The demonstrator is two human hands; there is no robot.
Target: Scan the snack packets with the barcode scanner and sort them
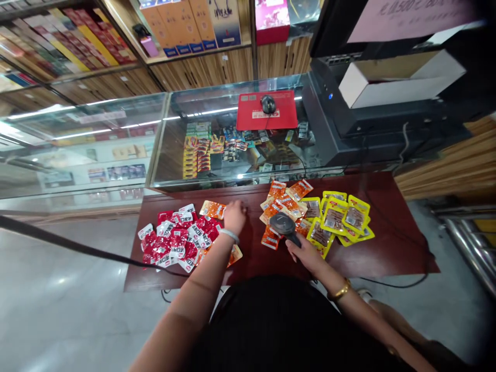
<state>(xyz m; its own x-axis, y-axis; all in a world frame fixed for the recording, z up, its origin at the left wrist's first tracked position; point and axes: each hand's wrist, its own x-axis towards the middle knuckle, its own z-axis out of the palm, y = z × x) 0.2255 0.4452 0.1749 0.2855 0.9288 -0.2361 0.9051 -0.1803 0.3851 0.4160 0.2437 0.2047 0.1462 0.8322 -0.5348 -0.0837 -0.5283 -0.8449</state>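
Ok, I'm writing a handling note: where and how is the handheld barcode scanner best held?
Probably by the slim handle of the handheld barcode scanner, coming from the near right, where the right hand grips it. The broad head points away to the far left while the handle slants back the other way, so a palm can close around it and leave the head uncovered.
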